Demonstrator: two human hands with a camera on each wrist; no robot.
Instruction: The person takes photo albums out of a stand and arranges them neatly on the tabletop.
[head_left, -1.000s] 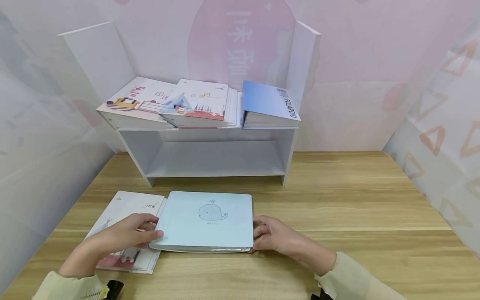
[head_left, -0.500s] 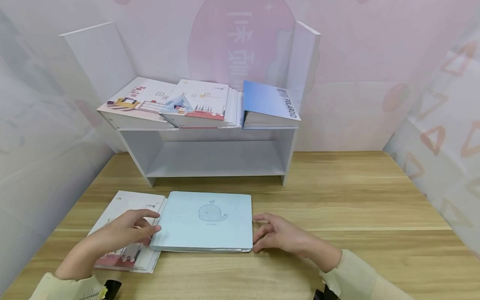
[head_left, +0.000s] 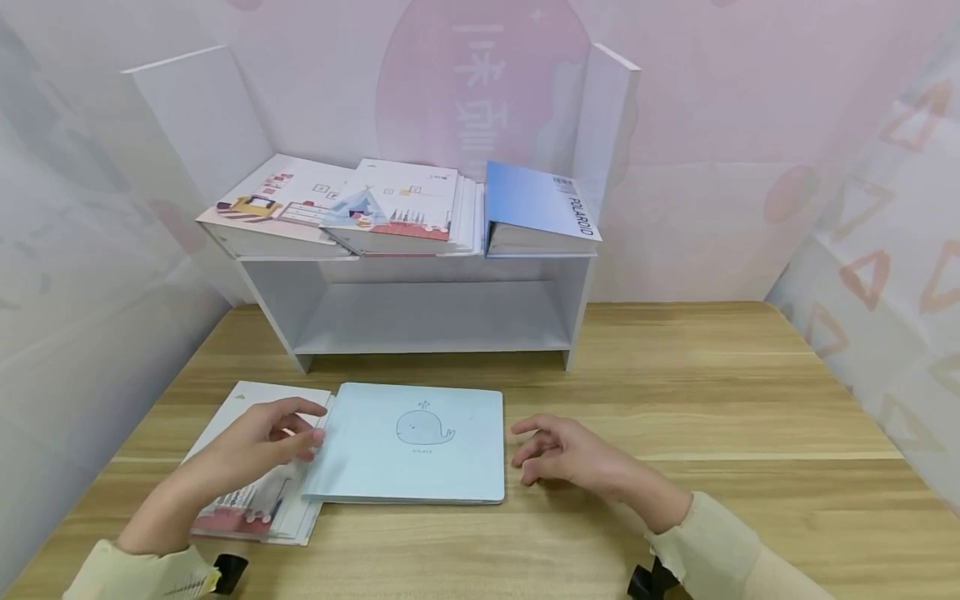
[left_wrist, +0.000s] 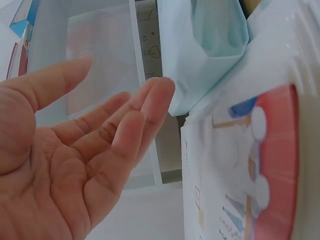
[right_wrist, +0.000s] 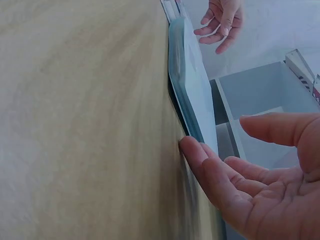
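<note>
Pink and white printed hangings [head_left: 697, 125] surround our wood-grain table [head_left: 712, 392], and toward its back we have a white two-level shelf [head_left: 427, 317] with upright side panels.

On the table in front of the shelf, slightly left of centre, we see a pale blue album [head_left: 412, 471] lying flat and closed, a line-drawn whale on its cover. Its left end overlaps the right edge of a white book [head_left: 240, 504] with a red-bottomed picture.

Our left hand [head_left: 262, 446] is over that white book, near the album's left end, its fingers loosely bent, its thumb apart, holding nothing. Our right hand [head_left: 566, 454] is just beside the album's right edge, similarly relaxed and wide between thumb and fingers, gripping nothing. Pale sleeves [head_left: 150, 575] cover both forearms.

Along the shelf's upper level we find a book with a yellow vehicle [head_left: 273, 200] at left, a tent-covered book [head_left: 405, 200] on a stack in the middle, and a blue POLAROID book [head_left: 536, 204] at right.
</note>
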